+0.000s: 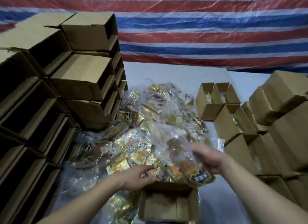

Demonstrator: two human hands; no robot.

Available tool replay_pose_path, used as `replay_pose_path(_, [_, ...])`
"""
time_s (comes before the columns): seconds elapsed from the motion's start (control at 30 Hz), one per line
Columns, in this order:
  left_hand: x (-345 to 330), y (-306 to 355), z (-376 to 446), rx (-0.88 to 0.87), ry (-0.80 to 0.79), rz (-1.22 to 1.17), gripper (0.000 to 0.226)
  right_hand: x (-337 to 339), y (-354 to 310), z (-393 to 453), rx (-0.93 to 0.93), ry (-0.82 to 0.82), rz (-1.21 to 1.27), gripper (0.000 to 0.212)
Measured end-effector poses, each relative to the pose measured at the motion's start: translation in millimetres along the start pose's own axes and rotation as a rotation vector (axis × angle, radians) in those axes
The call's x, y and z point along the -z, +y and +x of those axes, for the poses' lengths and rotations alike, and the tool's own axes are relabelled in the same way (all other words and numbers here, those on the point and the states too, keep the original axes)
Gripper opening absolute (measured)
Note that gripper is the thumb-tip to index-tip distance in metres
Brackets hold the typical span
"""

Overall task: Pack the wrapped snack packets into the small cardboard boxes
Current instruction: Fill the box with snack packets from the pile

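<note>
Head view, from biggest down: a striped tarp hangs behind, stacked empty boxes tower at nine o'clock, filled boxes sit at three. A heap of packets fills the middle. One open box waits at six o'clock, below both hands. The right hand clamps a clear-wrapped packet, its long axis running from eleven down to five, lower end just over the box's far rim. The left hand rests nearer that rim, fingers loosely curled; whether it pinches anything, I cannot tell.
</note>
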State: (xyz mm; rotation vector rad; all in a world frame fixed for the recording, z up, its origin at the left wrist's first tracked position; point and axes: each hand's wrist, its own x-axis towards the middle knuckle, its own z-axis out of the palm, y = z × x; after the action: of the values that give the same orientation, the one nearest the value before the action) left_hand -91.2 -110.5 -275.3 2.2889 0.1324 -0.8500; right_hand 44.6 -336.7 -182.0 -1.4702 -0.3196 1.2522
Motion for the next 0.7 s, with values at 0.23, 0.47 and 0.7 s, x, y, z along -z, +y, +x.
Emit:
replay_pose_path(0.23, [-30.5,-18.4,-5.4,-0.006,-0.029,-0.436,0.025,-46.5,66.0,25.6,-0.206,-0.265,-0.817,0.021])
replay_pose_path(0.47, [-34.6,-17.1,4.0,0.017,0.094,-0.375,0.037,-79.5,121.1,66.9,-0.177,-0.118,-1.039,0.039])
replay_pose_path(0.7, [-39.7,-20.6,10.0,0.005,0.129,-0.251,0.048,-75.6,161.3,81.9,-0.472,-0.13,-1.313,0.062])
